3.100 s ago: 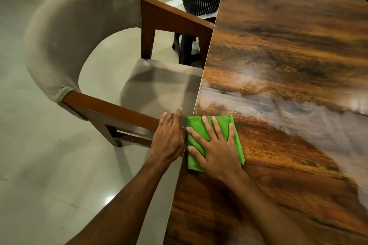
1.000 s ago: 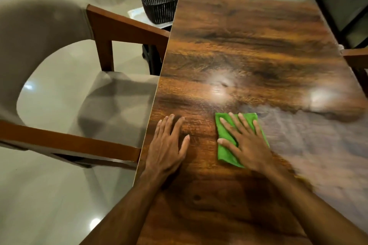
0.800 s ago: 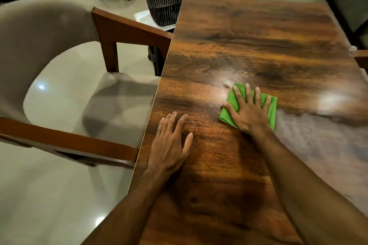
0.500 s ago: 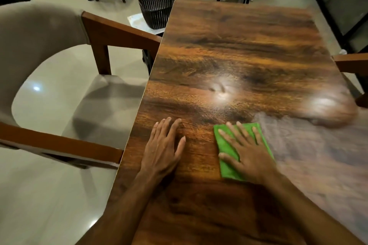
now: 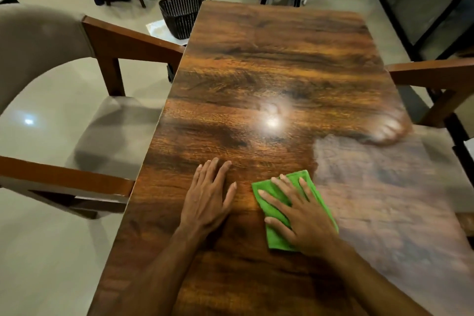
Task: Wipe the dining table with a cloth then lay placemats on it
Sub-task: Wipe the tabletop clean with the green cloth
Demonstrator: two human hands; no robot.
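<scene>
Your dining table [image 5: 269,64] fills most of the view, a long glossy top of dark wood grain with a bright glare of light near its middle. A hazy patch [image 5: 372,187] dulls its near right part, while the left and far parts shine. On your left a padded chair [image 5: 38,41] with a curved grey back and wooden arms stands just beside the table's long edge; on your right a wooden chair arm [image 5: 436,74] reaches toward the other edge. A black basket [image 5: 179,15] stands on the floor by the far left corner. Your left hand [image 5: 207,202] lies flat on the bare wood, fingers straight and close together, holding nothing. Your right hand [image 5: 305,223] presses flat on the green cloth [image 5: 275,238], fingers spread and straight, not curled round it. The cloth lies folded on the table, just right of your left hand, at the border of the hazy patch
</scene>
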